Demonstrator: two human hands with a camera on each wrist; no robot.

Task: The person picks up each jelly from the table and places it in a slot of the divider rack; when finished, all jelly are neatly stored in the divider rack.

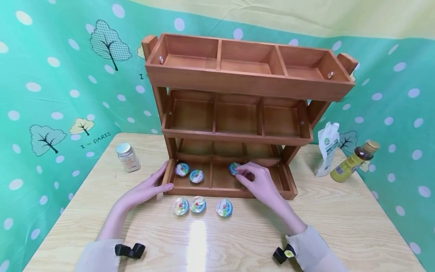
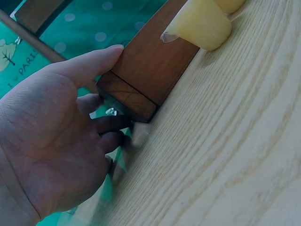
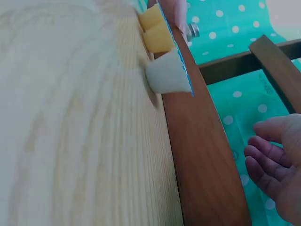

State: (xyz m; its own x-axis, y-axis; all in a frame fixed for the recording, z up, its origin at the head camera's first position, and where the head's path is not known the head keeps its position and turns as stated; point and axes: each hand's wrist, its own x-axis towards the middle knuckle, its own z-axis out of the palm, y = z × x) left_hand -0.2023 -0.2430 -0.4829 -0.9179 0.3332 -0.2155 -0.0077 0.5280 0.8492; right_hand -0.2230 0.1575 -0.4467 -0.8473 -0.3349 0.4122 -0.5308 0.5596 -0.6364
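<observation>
A brown three-tier wooden rack (image 1: 249,81) stands on the table. My left hand (image 1: 148,190) holds its lower left corner, thumb on the front board and fingers round the side, as the left wrist view (image 2: 56,127) shows. At the bottom middle compartment is my right hand (image 1: 259,181), its fingertips beside a blue-lidded jelly cup (image 1: 233,168). In the right wrist view, no cup shows between the loosely bent fingers (image 3: 268,162). Two more jelly cups (image 1: 196,176) lie in the bottom left compartment. Before the rack stand three others (image 1: 224,208), two with yellowish contents.
A lidded clear jar (image 1: 128,157) is on the left of the table. To the right stand a white pouch (image 1: 327,149) and a brown-capped bottle (image 1: 353,162) with a yellow label. Green patterned cloth (image 1: 68,98) hangs behind the wooden table (image 1: 153,230).
</observation>
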